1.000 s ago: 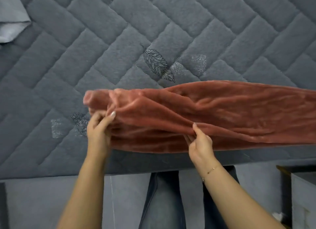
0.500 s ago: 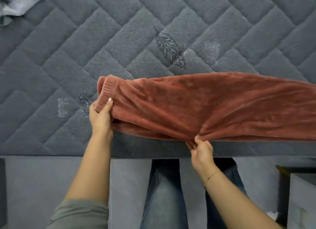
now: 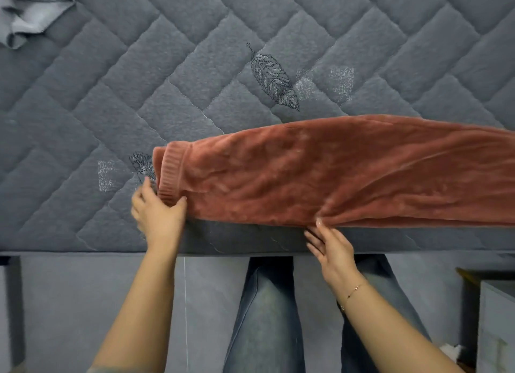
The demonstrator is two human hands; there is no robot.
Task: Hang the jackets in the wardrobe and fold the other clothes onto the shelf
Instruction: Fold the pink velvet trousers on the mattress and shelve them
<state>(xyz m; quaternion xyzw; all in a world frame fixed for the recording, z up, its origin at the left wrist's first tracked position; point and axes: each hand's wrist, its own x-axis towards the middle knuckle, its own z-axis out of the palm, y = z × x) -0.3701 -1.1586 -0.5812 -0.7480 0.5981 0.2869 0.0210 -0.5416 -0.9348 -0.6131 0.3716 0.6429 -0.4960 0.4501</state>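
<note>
I see a long rust-pink plush garment (image 3: 334,174) with a ribbed knit cuff (image 3: 170,174) lying across the near part of a grey quilted mattress (image 3: 139,93), its cuffed end to the left and its length running off the right edge of view. My left hand (image 3: 157,216) sits at the cuff, thumb lying against the near edge of the fabric and fingers spread beside the ribbing; the hand is blurred, so I cannot tell whether it grips the cuff or only touches it. My right hand (image 3: 328,247) lies flat with straight fingers at the garment's near edge, one fingertip touching the plush where the fabric bunches. A pale grey crumpled cloth (image 3: 30,13) lies at the far left corner of the mattress, well apart. My legs in blue jeans (image 3: 267,317) stand against the bed's near side.
</note>
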